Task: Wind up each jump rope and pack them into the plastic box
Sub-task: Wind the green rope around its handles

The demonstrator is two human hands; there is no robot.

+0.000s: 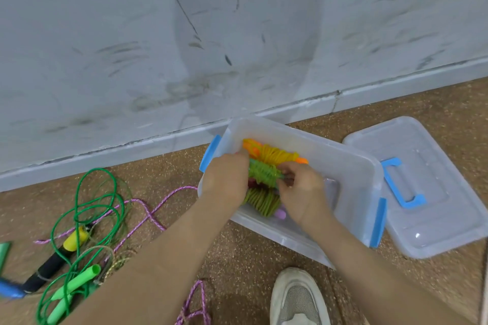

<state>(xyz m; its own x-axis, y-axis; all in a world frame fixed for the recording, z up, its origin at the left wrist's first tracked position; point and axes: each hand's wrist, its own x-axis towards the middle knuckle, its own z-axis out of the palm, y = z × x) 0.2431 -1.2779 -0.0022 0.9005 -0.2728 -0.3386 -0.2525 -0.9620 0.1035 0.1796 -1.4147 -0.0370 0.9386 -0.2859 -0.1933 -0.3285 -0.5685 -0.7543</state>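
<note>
A clear plastic box [351,185] with blue latches sits on the floor by the wall. Inside lie a wound orange rope [274,153] at the far side and a wound olive rope [261,202] with a pink handle nearer me. Between them is a wound green rope [264,173]. My left hand [224,179] grips its left end and my right hand [301,190] pinches its right end, both inside the box. On the floor at left lie a loose green rope [87,208] with green handles and a loose purple rope [150,215].
The box's clear lid [427,221] with a blue handle lies on the floor right of the box. A yellow and black handle [74,240] and a blue one [10,291] lie among the loose ropes. My white shoe [298,298] stands below the box.
</note>
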